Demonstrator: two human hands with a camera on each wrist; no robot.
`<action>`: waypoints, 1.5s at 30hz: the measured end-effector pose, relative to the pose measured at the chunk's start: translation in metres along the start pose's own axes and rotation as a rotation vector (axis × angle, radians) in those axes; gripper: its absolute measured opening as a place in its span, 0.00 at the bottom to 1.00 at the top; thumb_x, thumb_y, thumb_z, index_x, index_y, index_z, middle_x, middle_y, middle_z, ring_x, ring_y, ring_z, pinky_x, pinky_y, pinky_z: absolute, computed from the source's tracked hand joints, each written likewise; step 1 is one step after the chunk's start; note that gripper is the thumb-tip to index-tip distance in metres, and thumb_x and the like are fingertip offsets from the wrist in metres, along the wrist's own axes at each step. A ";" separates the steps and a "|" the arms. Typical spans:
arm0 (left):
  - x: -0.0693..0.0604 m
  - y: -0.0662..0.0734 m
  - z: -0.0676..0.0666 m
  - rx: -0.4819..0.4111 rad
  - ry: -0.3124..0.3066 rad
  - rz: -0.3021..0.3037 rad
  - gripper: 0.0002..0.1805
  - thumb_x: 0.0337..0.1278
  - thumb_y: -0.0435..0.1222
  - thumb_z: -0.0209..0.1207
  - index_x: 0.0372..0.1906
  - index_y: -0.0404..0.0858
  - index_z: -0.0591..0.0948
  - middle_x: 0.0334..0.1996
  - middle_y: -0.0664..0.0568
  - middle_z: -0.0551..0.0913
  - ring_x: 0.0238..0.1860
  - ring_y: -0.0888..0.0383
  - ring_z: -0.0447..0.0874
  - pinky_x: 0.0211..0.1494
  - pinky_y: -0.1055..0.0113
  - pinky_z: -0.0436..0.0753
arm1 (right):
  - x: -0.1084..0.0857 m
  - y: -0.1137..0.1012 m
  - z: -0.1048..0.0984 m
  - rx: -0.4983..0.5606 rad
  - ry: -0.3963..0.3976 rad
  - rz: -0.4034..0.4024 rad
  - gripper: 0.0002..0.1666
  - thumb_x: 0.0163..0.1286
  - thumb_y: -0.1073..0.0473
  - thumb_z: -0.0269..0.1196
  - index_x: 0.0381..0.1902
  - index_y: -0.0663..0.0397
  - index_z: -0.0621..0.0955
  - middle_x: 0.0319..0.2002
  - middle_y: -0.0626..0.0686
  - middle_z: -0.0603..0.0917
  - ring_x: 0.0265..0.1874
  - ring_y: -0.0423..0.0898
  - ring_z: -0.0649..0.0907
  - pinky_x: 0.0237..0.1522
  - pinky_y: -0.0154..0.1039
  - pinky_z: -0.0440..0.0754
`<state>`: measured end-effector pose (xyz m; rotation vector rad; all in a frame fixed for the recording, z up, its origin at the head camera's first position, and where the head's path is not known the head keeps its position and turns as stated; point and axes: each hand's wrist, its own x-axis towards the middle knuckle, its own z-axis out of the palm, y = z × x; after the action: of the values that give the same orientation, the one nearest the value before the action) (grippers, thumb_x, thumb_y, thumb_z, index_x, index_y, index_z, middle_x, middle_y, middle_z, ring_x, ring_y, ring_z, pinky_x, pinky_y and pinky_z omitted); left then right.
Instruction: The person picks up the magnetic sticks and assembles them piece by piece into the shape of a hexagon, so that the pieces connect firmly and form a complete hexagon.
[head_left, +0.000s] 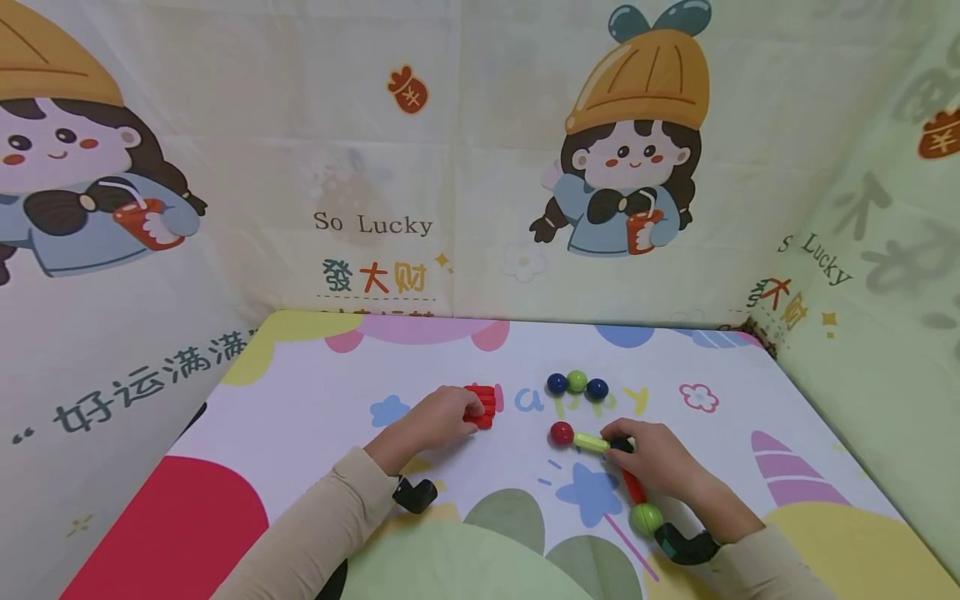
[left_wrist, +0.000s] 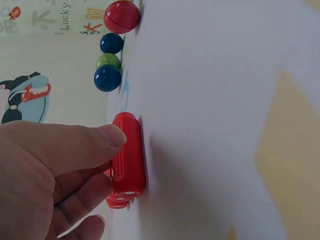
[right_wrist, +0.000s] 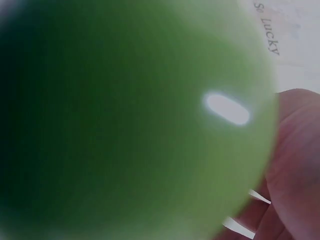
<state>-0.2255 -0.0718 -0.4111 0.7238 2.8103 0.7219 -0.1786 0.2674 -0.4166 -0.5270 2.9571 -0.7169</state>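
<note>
My left hand (head_left: 442, 419) pinches a bundle of several red rods (head_left: 487, 407) lying side by side on the table. In the left wrist view the thumb presses on the nearest rod (left_wrist: 131, 160), with fingers curled behind. My right hand (head_left: 660, 457) grips a bent chain at its dark ball (head_left: 622, 447), which the fingers partly hide. From that ball a yellow-green rod (head_left: 591, 442) runs left to a red ball (head_left: 561, 433). A red rod (head_left: 634, 487) leads toward me to a green ball (head_left: 646, 520). That green ball (right_wrist: 165, 120) fills most of the right wrist view, blurred.
Beyond the chain, a blue ball (head_left: 557, 383), a green ball (head_left: 577, 381) and another blue ball (head_left: 597, 389) sit in a row. A printed cloth covers the table (head_left: 330, 417). Patterned curtains (head_left: 480, 167) stand behind and at both sides.
</note>
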 end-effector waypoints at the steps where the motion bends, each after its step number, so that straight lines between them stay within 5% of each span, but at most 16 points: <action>1: 0.000 0.000 0.000 0.000 0.004 0.003 0.11 0.56 0.31 0.69 0.44 0.36 0.85 0.39 0.50 0.83 0.45 0.51 0.78 0.52 0.57 0.81 | 0.000 0.000 0.000 0.001 0.001 -0.001 0.13 0.63 0.62 0.70 0.46 0.54 0.85 0.40 0.48 0.86 0.42 0.49 0.82 0.51 0.55 0.80; 19: -0.002 -0.002 0.008 -0.036 -0.037 -0.018 0.12 0.56 0.31 0.69 0.46 0.37 0.85 0.38 0.53 0.82 0.46 0.52 0.77 0.52 0.58 0.81 | -0.003 0.000 0.002 0.007 0.032 -0.011 0.12 0.63 0.62 0.70 0.45 0.55 0.84 0.37 0.46 0.84 0.37 0.45 0.79 0.47 0.51 0.81; 31: -0.001 -0.002 0.012 -0.040 -0.028 0.010 0.11 0.57 0.31 0.68 0.46 0.37 0.85 0.39 0.53 0.83 0.47 0.53 0.78 0.53 0.58 0.81 | -0.010 0.008 -0.014 0.113 -0.064 0.021 0.15 0.66 0.64 0.67 0.51 0.58 0.83 0.45 0.51 0.85 0.45 0.52 0.83 0.47 0.52 0.83; 45: 0.021 0.028 0.012 -0.029 0.006 0.092 0.07 0.59 0.36 0.69 0.42 0.41 0.86 0.32 0.60 0.80 0.36 0.61 0.75 0.47 0.68 0.76 | -0.013 0.009 -0.016 0.146 -0.072 0.039 0.15 0.66 0.61 0.68 0.50 0.57 0.83 0.42 0.48 0.85 0.41 0.48 0.82 0.39 0.39 0.82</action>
<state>-0.2293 -0.0354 -0.4086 0.8518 2.7811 0.7794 -0.1715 0.2864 -0.4067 -0.4728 2.8132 -0.8818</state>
